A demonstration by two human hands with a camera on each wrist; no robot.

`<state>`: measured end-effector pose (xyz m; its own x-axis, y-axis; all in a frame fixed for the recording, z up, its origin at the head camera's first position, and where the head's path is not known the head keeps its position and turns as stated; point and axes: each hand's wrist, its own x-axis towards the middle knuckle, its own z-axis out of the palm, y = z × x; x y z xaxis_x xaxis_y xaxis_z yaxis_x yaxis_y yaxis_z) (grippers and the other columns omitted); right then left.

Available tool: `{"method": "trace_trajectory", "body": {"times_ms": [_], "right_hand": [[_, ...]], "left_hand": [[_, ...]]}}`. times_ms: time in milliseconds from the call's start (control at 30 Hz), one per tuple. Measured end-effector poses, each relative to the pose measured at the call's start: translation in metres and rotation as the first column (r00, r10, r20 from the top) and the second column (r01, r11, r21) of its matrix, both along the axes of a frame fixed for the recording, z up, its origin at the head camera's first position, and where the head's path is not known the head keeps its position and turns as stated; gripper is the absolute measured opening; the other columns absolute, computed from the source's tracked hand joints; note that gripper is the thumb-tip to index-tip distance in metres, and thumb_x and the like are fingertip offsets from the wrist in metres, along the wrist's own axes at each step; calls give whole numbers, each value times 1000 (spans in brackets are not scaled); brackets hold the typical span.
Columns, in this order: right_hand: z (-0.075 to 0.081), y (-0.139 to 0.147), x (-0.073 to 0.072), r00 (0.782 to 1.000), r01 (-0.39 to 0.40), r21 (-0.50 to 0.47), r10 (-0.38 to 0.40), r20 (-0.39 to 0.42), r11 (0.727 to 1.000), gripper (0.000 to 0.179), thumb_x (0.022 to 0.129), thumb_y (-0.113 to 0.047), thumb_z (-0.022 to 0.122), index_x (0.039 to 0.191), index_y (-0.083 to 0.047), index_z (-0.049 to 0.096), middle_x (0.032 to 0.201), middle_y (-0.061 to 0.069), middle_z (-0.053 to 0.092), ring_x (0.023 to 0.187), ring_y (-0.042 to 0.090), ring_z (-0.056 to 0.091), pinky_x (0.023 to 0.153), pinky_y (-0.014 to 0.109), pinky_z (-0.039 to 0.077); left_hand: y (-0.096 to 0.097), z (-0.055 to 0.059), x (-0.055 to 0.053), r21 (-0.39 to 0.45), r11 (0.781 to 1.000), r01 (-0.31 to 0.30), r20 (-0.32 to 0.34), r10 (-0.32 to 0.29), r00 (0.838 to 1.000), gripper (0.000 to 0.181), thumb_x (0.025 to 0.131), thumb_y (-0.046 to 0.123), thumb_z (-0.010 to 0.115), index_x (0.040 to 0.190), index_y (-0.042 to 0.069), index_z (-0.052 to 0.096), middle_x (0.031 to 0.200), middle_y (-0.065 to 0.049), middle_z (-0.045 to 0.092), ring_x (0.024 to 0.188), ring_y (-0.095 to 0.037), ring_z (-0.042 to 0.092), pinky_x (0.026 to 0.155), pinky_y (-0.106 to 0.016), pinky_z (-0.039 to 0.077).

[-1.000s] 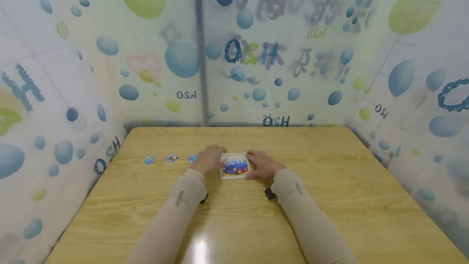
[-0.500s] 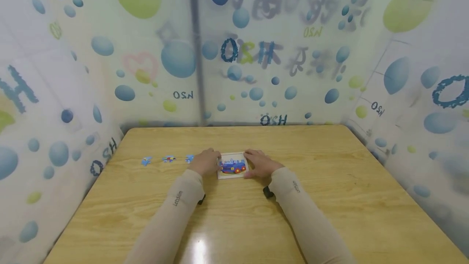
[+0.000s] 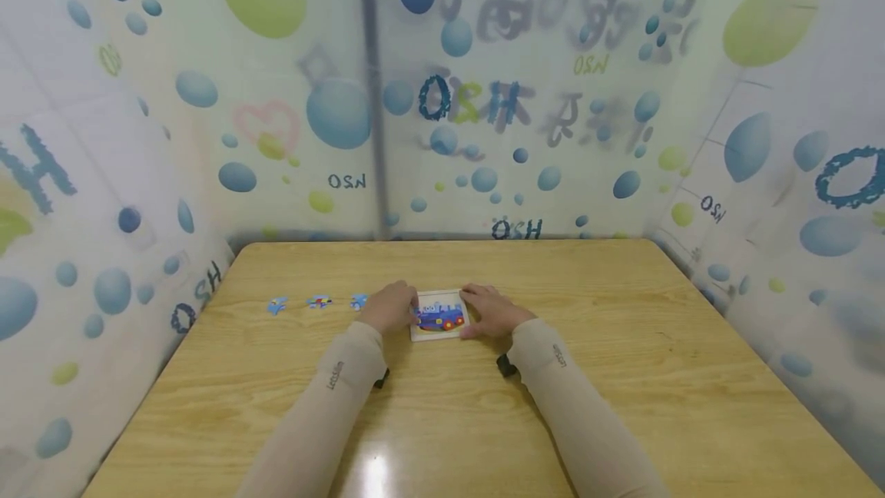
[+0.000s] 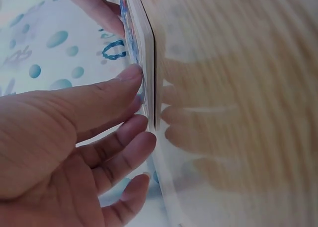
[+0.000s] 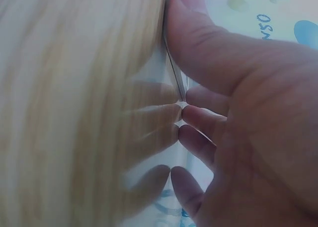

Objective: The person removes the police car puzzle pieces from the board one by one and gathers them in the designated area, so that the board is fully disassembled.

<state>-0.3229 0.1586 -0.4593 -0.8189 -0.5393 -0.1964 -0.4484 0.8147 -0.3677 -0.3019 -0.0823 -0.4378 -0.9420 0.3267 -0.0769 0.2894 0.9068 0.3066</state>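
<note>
A small jigsaw puzzle (image 3: 440, 317) in a white frame, its picture a blue vehicle with red and yellow wheels, lies flat on the wooden table. My left hand (image 3: 389, 306) is at the frame's left side. In the left wrist view its thumb (image 4: 107, 95) presses on the puzzle's top face by the edge, while the other fingers stay relaxed beside it. My right hand (image 3: 494, 310) holds the right side, thumb near the front corner and index finger at the back corner. In the right wrist view, the thumb (image 5: 213, 43) hides most of the frame.
Three loose blue puzzle pieces lie in a row left of the left hand: a far-left piece (image 3: 277, 305), a middle piece (image 3: 320, 301) with red and yellow, and a piece (image 3: 358, 301) partly behind the hand. Patterned curtains (image 3: 311, 198) enclose the table's back and sides.
My left fingers have shifted slightly down along the frame's left side, uncovering more of the upper-left picture. The right hand keeps its hold, and the loose pieces stay put.
</note>
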Motion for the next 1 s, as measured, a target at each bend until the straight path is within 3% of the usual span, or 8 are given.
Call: {"method": "trace_trajectory", "body": {"times_ms": [333,433,600,1000], "right_hand": [[3,-4,2,1000,18,18,-18,-7,1000,88,93,-46,71,160,-9,27,166,12,23,152,35,18,120,62,20],[2,-5,2,1000,16,10,-16,2,1000,87,93,-45,71,163,-20,23,166,11,23,152,35,19,119,62,22],[3,-7,4,1000,-11,22,10,21,1000,71,96,-40,67,159,-36,33,166,15,22,151,37,19,118,63,24],[5,-8,6,1000,-8,66,7,13,998,64,98,-41,63,156,-38,37,166,14,21,151,38,20,119,62,23]], "left_hand": [[-4,-6,-6,95,995,11,17,-13,1000,22,89,17,80,102,9,64,96,-3,61,87,-19,58,85,-39,53],[-6,-7,-6,106,994,20,14,-22,1000,21,89,17,80,101,9,64,93,-2,59,84,-18,56,83,-38,52],[-8,-8,-8,133,991,34,24,-37,999,20,91,17,78,102,9,63,91,-2,58,83,-18,55,82,-38,51],[-11,-11,-12,194,980,35,84,-52,995,17,96,15,73,103,8,59,94,-4,58,86,-20,55,84,-39,51]]}}
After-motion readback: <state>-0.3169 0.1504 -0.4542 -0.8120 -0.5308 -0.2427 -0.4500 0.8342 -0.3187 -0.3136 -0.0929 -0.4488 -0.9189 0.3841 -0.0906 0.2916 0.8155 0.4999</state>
